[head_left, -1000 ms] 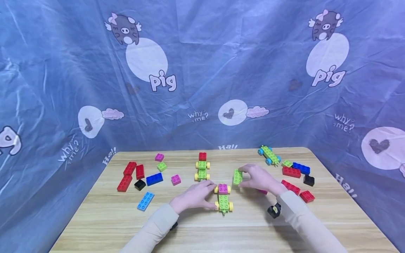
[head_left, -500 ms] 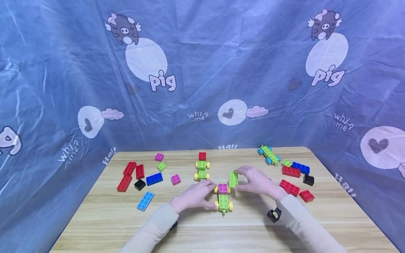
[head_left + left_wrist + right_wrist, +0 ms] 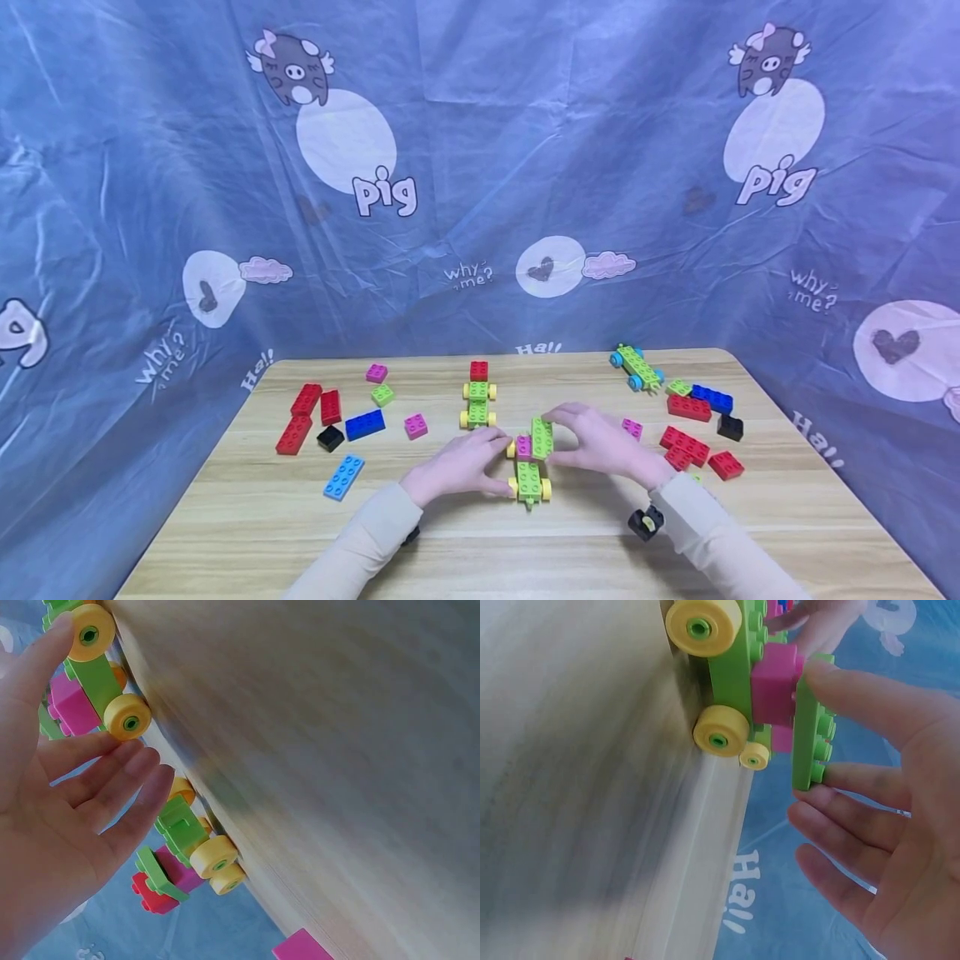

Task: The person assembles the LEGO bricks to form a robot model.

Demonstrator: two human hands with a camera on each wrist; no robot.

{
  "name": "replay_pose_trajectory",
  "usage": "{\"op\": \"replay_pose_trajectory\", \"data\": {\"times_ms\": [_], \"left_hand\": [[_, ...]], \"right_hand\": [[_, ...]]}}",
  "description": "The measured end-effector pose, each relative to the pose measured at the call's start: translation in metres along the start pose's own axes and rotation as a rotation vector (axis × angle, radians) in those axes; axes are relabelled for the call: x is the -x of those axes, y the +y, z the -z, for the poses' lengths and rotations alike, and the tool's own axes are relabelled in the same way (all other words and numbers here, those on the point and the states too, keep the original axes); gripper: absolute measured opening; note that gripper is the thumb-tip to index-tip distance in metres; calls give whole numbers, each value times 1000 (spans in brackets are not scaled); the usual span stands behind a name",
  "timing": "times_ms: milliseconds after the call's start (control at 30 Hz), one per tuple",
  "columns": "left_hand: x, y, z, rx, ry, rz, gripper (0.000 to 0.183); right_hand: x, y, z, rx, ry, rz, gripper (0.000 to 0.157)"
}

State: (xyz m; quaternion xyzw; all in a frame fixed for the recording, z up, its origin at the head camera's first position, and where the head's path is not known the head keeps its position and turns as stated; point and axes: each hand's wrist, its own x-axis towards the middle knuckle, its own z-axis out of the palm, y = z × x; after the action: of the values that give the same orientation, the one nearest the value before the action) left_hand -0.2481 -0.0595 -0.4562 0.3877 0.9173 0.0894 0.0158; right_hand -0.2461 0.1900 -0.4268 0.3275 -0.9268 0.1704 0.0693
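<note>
A green toy car base [image 3: 528,482] with yellow wheels [image 3: 127,717] stands on the table, a pink brick [image 3: 523,447] on its far end. My left hand [image 3: 459,467] grips it from the left, thumb on one wheel and index finger on the other. My right hand [image 3: 600,442] pinches a flat green building plate [image 3: 542,437] by its two ends, between thumb and fingers. In the right wrist view the plate [image 3: 806,724] hangs over the pink brick [image 3: 774,684], very close to its top; whether they touch I cannot tell.
Behind stands another yellow-wheeled car [image 3: 478,404] with a red brick [image 3: 479,370] at its far end. A blue-wheeled base [image 3: 637,367] lies at the back right. Loose bricks lie left, including a light blue plate [image 3: 344,477], and right, including a red brick [image 3: 688,407].
My right hand has moved left with the green plate, from beside the car to over its pink brick. My left hand stays on the car's wheels.
</note>
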Motion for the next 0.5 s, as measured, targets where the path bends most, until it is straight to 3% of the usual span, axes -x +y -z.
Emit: {"op": "replay_pose_trajectory", "data": {"times_ms": [500], "left_hand": [[0, -1, -1, -13, 16, -14, 81]], "right_hand": [[-2, -5, -8, 6, -13, 33, 62]]}}
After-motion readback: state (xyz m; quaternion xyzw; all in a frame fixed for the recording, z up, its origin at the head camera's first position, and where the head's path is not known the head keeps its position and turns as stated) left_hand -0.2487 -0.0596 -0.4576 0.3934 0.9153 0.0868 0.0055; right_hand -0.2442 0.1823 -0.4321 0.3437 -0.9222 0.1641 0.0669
